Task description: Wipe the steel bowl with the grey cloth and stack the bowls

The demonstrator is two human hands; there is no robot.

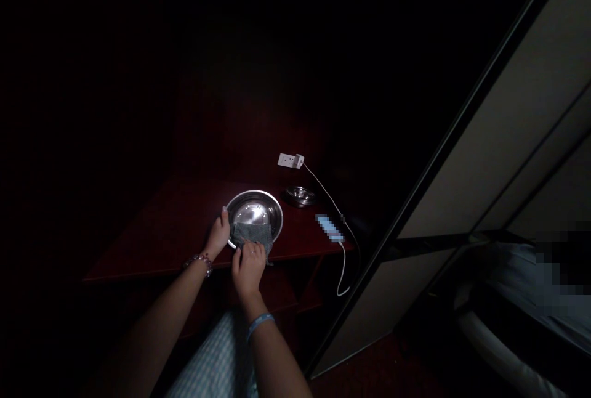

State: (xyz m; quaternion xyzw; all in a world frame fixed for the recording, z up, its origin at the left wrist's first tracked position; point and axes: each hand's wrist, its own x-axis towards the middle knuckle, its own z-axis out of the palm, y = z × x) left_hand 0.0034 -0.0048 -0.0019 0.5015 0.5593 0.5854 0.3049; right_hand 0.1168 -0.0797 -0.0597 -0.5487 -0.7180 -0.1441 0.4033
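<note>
A shiny steel bowl [253, 206] is tilted toward me over the front part of a dark red table [138, 244]. My left hand [218, 235] grips its left rim, thumb on top and the other fingers hidden behind the wall. A grey-green cloth [258, 235] drapes over the near rim and down inside the bowl. My right hand [250, 262] is closed on the cloth at that rim, its fingers pressing it against the metal. Whether the bowl's base touches the table is hidden.
Behind the bowl, to its right, sits a stack of shiny metal dishes [300, 194]. A phone [329, 228] lies near the right edge, its white cable [323, 187] running to a wall socket [289, 161]. A partition panel [443, 182] slants along the right; a person [517, 268] is beyond it.
</note>
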